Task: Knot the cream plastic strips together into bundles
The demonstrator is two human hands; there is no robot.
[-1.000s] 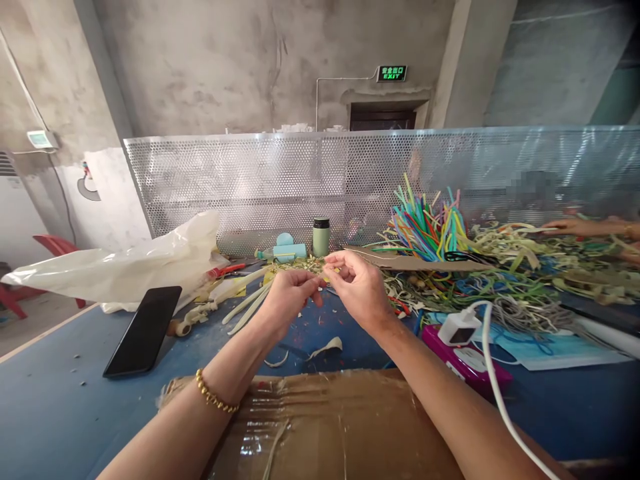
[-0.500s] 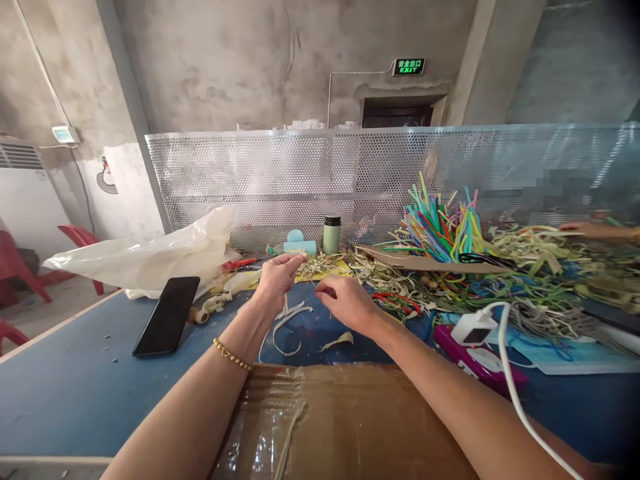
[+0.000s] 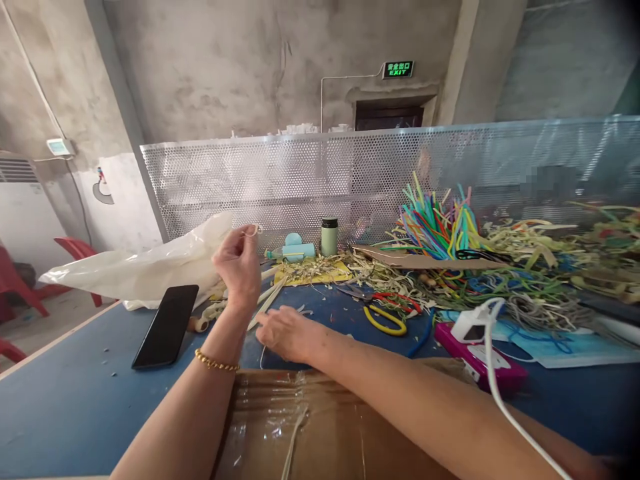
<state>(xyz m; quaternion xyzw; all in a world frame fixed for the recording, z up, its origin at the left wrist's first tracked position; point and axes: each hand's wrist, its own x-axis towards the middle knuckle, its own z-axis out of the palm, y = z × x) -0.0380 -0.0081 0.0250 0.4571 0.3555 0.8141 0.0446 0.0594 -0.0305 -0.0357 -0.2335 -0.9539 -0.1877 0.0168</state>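
Observation:
My left hand is raised above the blue table, its fingers pinched on the top end of a pale cream strip that slants down toward the table. My right hand is low over the table just beyond the cardboard box, its fingers curled down onto a strip lying there. What the right fingers grip is hidden under the hand. A gold bead bracelet sits on my left wrist.
A black phone lies left, beside a white plastic bag. Yellow-handled pliers, a green cup, a white charger on a magenta pack, coloured strips and heaps of scraps lie right. A perforated metal screen backs the table.
My left hand has risen and pulled the strip up. My right hand has moved down and toward me, close to the box. The other person's hand at far right is gone from view.

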